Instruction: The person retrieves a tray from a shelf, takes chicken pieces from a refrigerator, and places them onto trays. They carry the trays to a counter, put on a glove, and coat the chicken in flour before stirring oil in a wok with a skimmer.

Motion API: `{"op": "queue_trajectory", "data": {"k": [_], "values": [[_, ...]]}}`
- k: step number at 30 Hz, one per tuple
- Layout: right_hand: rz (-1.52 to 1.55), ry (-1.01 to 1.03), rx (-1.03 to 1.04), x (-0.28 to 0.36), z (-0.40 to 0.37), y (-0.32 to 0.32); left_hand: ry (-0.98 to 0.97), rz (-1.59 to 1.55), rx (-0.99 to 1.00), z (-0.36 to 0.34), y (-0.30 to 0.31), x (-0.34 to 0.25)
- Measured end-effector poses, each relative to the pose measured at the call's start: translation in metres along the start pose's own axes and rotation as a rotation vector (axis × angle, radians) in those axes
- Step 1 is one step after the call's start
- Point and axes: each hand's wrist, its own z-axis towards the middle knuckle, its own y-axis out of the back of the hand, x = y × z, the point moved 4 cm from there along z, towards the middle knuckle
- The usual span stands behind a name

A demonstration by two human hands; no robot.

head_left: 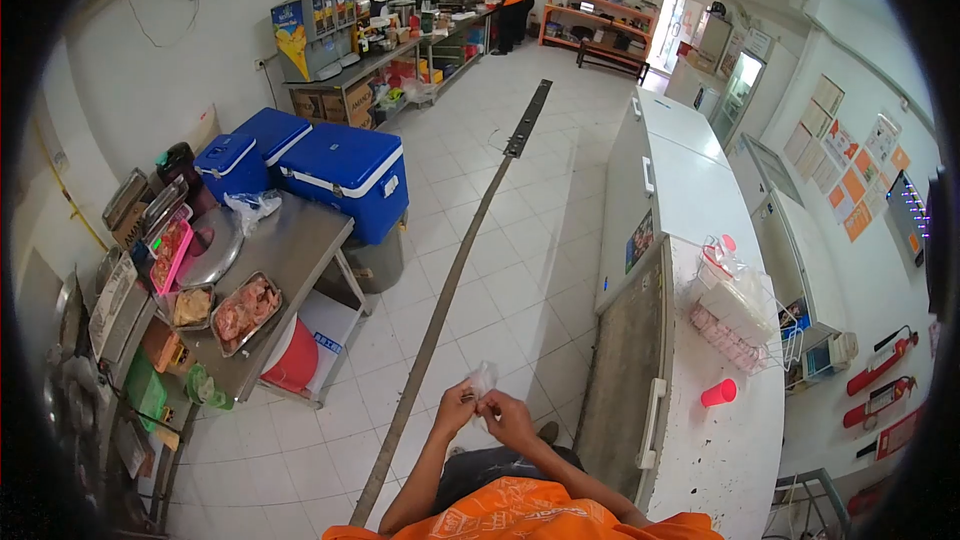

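Both hands are close together in front of my orange shirt, at the lower middle of the head view. My left hand (457, 406) has its fingers pinched on a small clear plastic bag (484, 378). Right beside it, my right hand (505, 417) is closed on the same bag, its fingertips near those of the left. The bag stands up above the fingers, and part of it hangs below them. What the bag contains is too small to tell.
A steel table (315, 230) with meat trays (246, 314) and blue coolers (345, 155) stands left. White freezers (690, 180) line the right, carrying a red cup (718, 393) and wire basket (740, 315). Two people (512, 2) stand at the far counter.
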Motion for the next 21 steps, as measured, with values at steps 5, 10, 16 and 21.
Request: {"op": "queue_trajectory", "data": {"k": [5,10,16,21], "values": [[-0.065,-0.012,0.076,-0.009,-0.002,-0.011,0.125,-0.609,-0.214,0.030,0.016,0.034],[-0.043,0.140,-0.051,-0.001,0.003,-0.002,0.088,-1.133,-0.135,0.013,-0.019,-0.043],[0.142,-0.007,0.121,-0.007,-0.004,0.001,0.122,-0.515,-0.276,0.045,-0.010,0.017],[0.203,-0.070,0.178,-0.022,-0.026,0.000,0.095,-0.659,-0.220,0.047,-0.026,0.005]]}}
